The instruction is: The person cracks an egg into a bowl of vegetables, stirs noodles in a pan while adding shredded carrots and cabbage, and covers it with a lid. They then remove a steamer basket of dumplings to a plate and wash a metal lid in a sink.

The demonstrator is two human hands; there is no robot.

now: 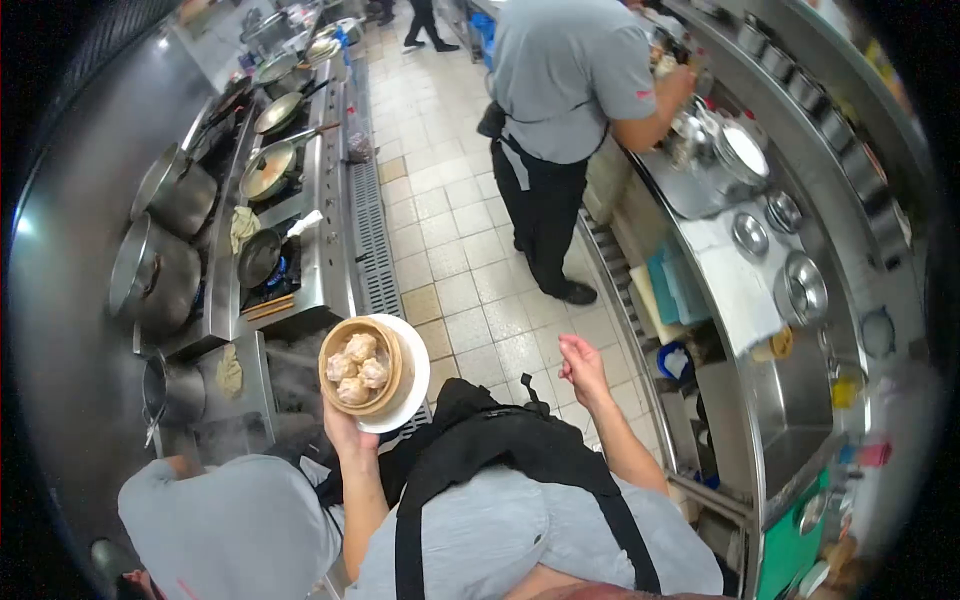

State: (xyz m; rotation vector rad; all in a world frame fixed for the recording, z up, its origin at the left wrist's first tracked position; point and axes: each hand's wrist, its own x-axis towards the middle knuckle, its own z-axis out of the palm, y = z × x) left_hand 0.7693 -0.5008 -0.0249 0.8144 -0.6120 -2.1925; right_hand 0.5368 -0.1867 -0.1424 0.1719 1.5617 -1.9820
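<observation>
From below and at the near left side, my left hand (347, 432) supports a white plate (415, 385); its fingers are mostly hidden underneath. On that plate stands a round bamboo steamer (392, 352) with its lid off, set toward the left side. Several pale, pleated dumplings (359, 368) sit inside the steamer. Out over the floor to the right, my right hand (583, 366) has its fingers loosely curled, with nothing visible in them.
Left is a range with a small pan (260, 258) over a blue flame, larger pans and stockpots (155, 275). A co-worker (565, 90) stands ahead at the right counter; another person (235, 520) bends close at my left. A tiled aisle (455, 250) runs between.
</observation>
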